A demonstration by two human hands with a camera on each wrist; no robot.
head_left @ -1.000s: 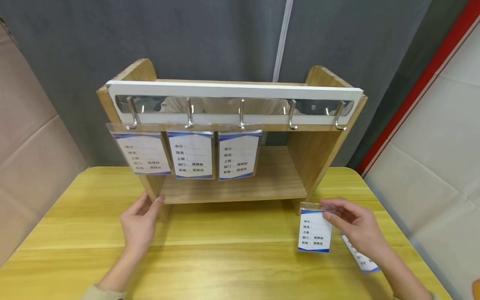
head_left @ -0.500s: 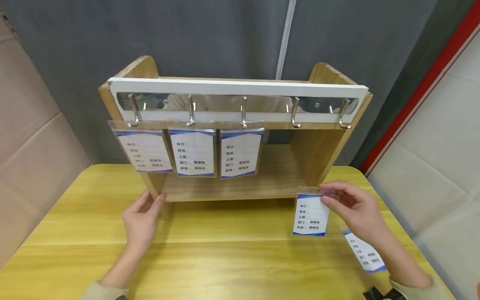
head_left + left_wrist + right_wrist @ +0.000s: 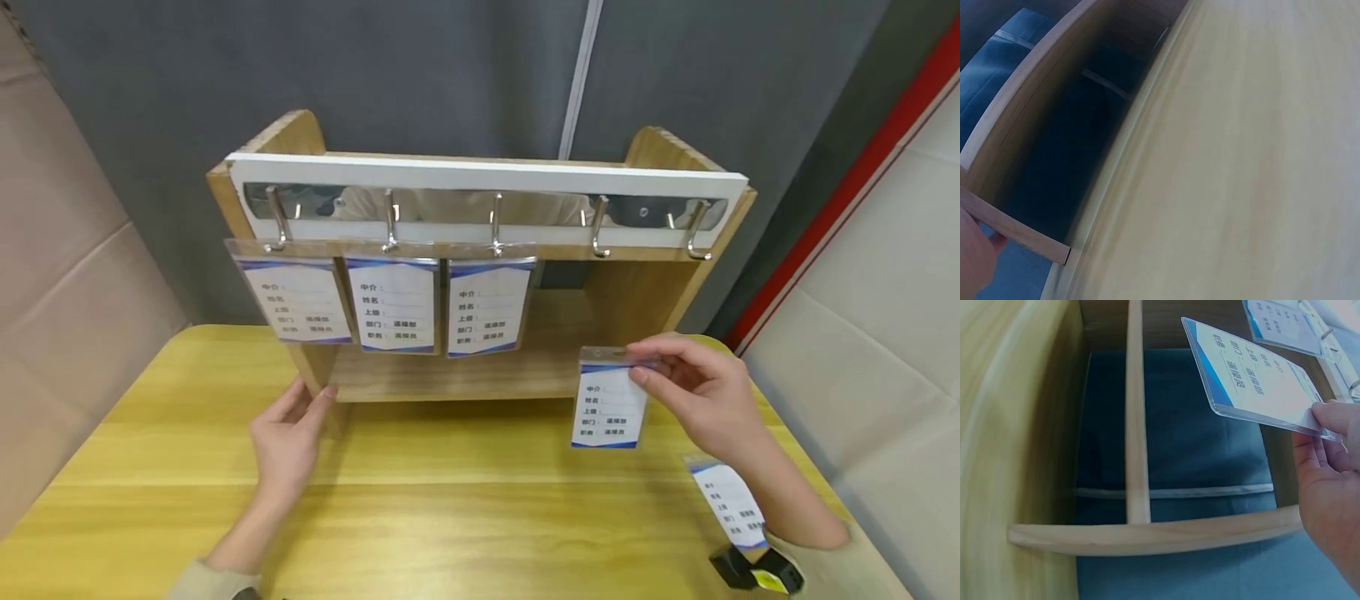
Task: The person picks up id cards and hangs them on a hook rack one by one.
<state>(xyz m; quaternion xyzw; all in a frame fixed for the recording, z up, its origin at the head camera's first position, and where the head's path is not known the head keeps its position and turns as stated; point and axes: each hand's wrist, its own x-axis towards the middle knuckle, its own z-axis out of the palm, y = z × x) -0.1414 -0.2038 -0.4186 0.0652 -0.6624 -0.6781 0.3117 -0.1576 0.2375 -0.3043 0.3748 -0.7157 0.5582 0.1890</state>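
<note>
My right hand pinches a clear-sleeved name badge by its top right corner, between thumb and fingers. The badge hangs upright in front of the wooden shelf's lower right side; in the right wrist view the badge appears tilted. My left hand grips the lower left side panel of the wooden shelf, thumb in front. Three similar badges hang from the left, second and middle hooks of the white-edged metal hook rail. Another badge lies on the table, partly behind my right forearm.
Two more hooks stick out on the rail's right part. The shelf stands on a yellow wood-grain table before a grey curtain. A black device with a yellow patch shows at my right cuff.
My right hand has raised the badge and shifted it slightly left, toward the shelf. More of the badge on the table has come into view. My left hand keeps its grip.
</note>
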